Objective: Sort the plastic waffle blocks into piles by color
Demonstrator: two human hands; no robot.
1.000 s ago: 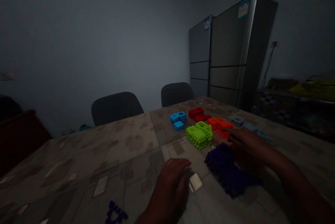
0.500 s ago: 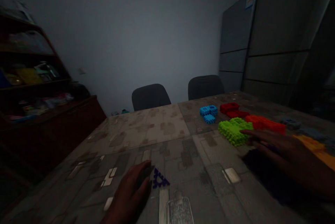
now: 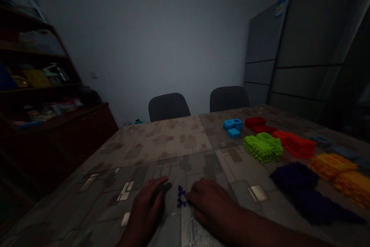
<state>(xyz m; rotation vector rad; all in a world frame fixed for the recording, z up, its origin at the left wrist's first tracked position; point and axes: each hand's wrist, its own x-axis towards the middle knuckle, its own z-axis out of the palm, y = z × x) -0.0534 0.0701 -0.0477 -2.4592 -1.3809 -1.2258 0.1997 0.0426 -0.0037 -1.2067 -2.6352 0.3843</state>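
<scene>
A small dark purple triangular building piece with toothed edges and a hole in its middle lies flat on the table. To its left my left hand rests on the table, thumb apart from the fingers and nothing in its grasp. My right hand is at the other side, its fingers curled and pressed together. Those fingertips cover the right side of the triangle. Whatever they hold is hidden beneath them.
Stacks of toothed building pieces stand on the right: blue, dark red, green, orange-red, yellow, grey and dark purple. Two chairs stand behind the table. Shelves are at the left.
My right hand has moved left from above the dark purple stack to the triangular piece. My left hand stays about where it was, and the view has shifted slightly.
</scene>
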